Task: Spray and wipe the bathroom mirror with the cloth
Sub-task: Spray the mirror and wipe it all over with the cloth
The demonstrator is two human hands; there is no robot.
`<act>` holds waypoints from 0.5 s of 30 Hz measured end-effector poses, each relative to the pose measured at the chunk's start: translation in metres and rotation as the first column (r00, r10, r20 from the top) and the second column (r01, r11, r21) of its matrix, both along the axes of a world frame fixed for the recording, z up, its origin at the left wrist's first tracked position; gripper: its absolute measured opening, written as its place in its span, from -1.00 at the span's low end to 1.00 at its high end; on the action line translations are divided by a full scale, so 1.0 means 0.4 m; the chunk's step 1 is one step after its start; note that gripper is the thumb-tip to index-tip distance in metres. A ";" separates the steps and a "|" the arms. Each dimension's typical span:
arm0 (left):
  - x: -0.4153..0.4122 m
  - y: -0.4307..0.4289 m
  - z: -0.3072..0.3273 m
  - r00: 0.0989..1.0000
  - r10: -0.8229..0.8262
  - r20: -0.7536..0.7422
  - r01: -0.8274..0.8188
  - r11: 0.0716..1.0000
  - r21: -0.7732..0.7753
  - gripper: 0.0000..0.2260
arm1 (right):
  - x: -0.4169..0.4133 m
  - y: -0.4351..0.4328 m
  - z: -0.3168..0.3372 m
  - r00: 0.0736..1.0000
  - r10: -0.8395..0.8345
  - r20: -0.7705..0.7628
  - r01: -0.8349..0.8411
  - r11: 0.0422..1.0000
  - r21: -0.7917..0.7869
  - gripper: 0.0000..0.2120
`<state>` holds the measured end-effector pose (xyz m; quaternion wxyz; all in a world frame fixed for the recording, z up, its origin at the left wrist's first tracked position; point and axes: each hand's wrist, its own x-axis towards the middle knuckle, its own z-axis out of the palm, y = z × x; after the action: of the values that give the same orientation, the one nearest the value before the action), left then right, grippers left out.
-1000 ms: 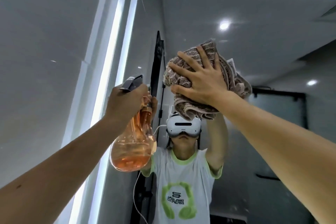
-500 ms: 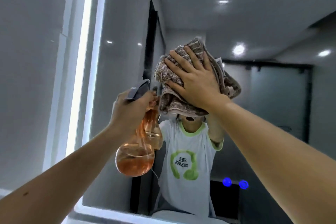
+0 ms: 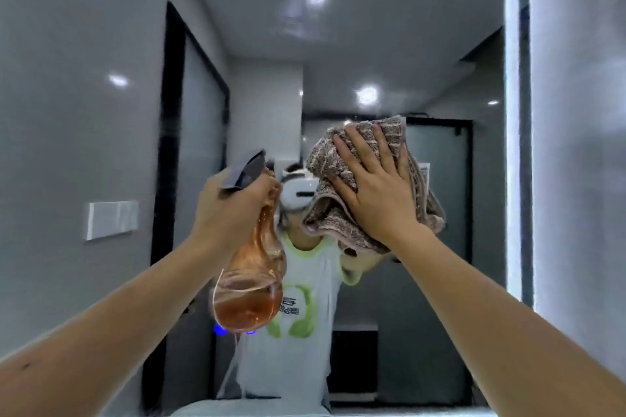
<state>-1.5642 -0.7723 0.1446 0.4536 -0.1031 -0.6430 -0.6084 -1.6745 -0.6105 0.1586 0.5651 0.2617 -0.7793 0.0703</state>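
The bathroom mirror (image 3: pixel 389 44) fills most of the view and reflects a person in a white shirt and a headset. My right hand (image 3: pixel 376 186) lies flat, fingers spread, on a bunched brown-grey cloth (image 3: pixel 330 213) and presses it against the glass near the middle. My left hand (image 3: pixel 233 210) grips the neck of an orange see-through spray bottle (image 3: pixel 250 288) with a grey trigger head, held just left of the cloth. Orange liquid fills the bottle's round lower part.
The mirror's lit white edge strip (image 3: pixel 513 112) runs down the right side, with grey wall beyond it. A white switch plate (image 3: pixel 111 219) and a dark door frame (image 3: pixel 169 145) appear in the reflection at left. The counter's pale edge shows at the bottom.
The view has swung to the right, from the mirror's lit left edge to its right edge. My right hand and the cloth have moved right and down across the glass. The bottle stays beside them.
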 end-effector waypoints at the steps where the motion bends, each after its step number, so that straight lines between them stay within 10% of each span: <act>1: -0.012 0.023 -0.001 1.000 -0.010 0.009 0.010 1.000 0.008 -0.68 | -0.009 0.034 -0.007 1.000 -0.001 0.006 0.001 1.000 -0.017 -0.45; 15: -0.067 0.103 0.135 0.997 -0.073 0.038 0.072 0.997 0.023 -0.88 | -0.014 0.097 0.176 0.997 -0.072 0.022 0.075 0.978 -0.193 -0.43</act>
<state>-1.5912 -0.7311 0.1985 0.4198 -0.1098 -0.6409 -0.6332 -1.6800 -0.5716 0.2289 0.5842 0.1761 -0.7820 0.1269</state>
